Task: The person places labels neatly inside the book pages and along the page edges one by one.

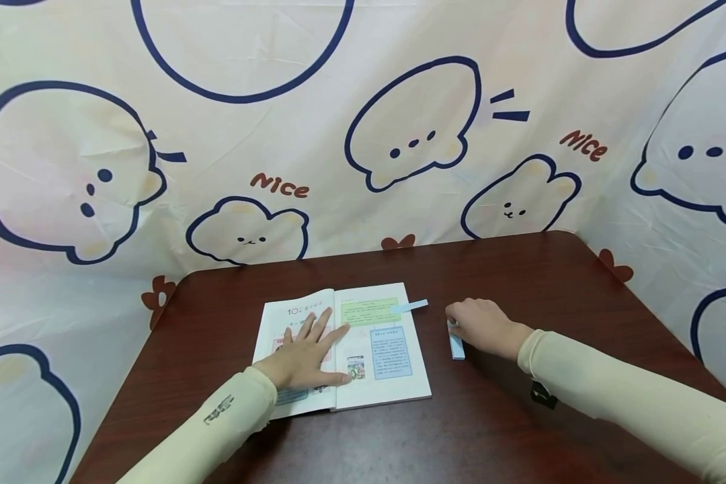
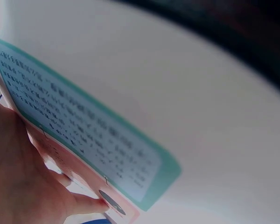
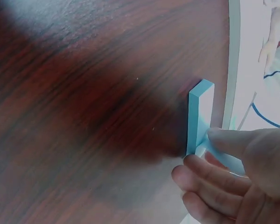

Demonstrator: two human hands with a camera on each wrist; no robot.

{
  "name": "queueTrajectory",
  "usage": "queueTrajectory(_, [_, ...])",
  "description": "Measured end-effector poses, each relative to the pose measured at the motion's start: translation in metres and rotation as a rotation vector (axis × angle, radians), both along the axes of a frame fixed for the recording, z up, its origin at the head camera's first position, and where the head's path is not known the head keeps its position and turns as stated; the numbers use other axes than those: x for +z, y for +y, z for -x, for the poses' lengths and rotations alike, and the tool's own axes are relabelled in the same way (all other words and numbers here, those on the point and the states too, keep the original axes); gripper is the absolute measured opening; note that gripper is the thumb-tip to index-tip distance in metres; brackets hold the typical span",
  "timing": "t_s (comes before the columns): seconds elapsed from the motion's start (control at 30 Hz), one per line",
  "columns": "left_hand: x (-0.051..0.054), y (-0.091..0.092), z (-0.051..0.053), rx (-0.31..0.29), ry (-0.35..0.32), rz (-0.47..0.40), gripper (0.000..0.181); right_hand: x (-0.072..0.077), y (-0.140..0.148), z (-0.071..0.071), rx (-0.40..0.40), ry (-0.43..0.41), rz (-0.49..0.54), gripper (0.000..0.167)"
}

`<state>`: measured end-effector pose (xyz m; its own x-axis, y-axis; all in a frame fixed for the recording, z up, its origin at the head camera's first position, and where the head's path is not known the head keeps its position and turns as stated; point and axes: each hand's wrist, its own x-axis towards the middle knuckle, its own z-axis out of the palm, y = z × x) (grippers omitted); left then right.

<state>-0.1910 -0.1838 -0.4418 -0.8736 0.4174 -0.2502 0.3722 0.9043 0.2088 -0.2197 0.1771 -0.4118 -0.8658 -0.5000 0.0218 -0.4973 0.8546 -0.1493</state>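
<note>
Your left hand (image 1: 302, 361) is lying widely spread on the open paper book (image 1: 357, 339); your right hand (image 1: 480, 326) is pinching a blue pad (image 3: 192, 123) (narrow, block-shaped) at the wood-grained table (image 1: 387, 450).

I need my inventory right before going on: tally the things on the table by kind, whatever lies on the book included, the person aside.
Open book: 1
Light blue pad: 1
Light blue strip, jutting past the page edge: 1
Total: 3
</note>
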Motion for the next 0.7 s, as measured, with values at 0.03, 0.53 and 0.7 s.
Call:
queueTrajectory(0.03, [0.0, 0.0, 0.0, -0.001, 0.0, 0.001, 0.101, 0.0, 0.0, 0.001, -0.004, -0.022, 0.004, 0.01])
queueTrajectory(0.53, [-0.001, 0.0, -0.001, -0.004, 0.006, -0.004, 0.101, -0.005, 0.015, 0.014, -0.101, -0.292, 0.297, 0.036])
queueTrajectory(0.7, [-0.002, -0.001, 0.0, -0.004, 0.006, -0.008, 0.101, -0.008, 0.019, 0.017, -0.112, -0.274, 0.316, 0.031])
